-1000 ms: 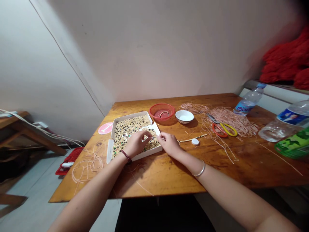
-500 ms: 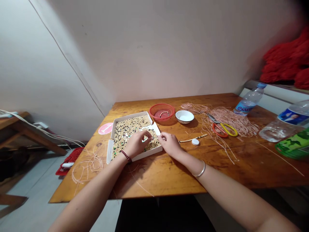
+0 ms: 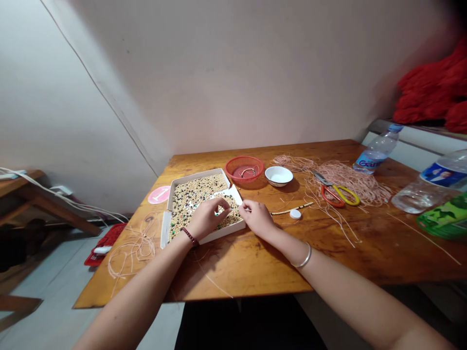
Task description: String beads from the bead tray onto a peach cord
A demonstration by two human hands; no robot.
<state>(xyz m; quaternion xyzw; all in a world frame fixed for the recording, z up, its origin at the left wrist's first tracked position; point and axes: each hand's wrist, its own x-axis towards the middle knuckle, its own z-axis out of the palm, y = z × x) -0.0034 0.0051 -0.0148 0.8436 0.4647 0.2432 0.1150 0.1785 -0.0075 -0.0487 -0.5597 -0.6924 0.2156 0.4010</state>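
My left hand [image 3: 206, 217] hangs over the white box tray [image 3: 239, 195] of small beads [image 3: 199, 184], mostly cream with dark and green ones. Its thumb and forefinger come together in a ring shape; anything between the tips is too small to make out. By the tray's right rim, my right hand [image 3: 256, 215] has its fingers pinched together. A string of cream and dark beads [image 3: 288, 211] runs out from behind this hand to the right across the table, and the hand seems to grip its hidden end. A round white cap [image 3: 295, 214] lies against the string.
Behind the tray stand a red plastic basket [image 3: 244, 160] and a white bowl [image 3: 279, 176]. Scissors [image 3: 334, 190] lie on a heap of pink cords [image 3: 359, 182]. Plastic bottles [image 3: 375, 150] stand on the right. Loose cords [image 3: 134, 248] and a pink round sticker [image 3: 159, 195] are at left.
Both hands stay in nearly the same place. The fingertips of my left hand have shifted very slightly over the beads.
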